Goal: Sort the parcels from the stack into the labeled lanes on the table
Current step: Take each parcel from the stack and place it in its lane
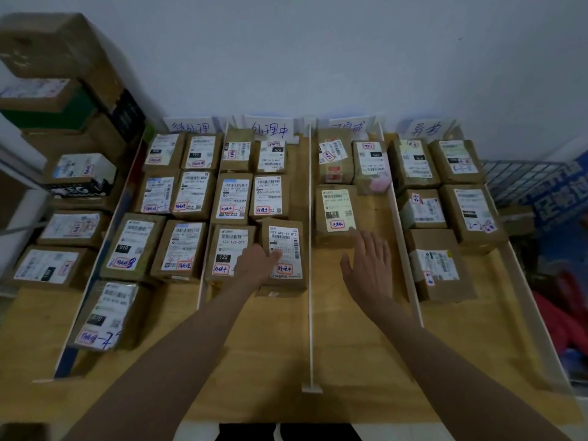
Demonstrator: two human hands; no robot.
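Head view: left hand (256, 261) grips upright parcel (284, 253), lengthwise along lane.

We see a parcel-sorting station: a wooden tabletop (350, 361) split by white dividers (310, 249) into lanes, handwritten signs (270, 128) at its far edge, labelled cardboard parcels (232, 198) filling them, more boxes (57, 268) stacked left of the tabletop.
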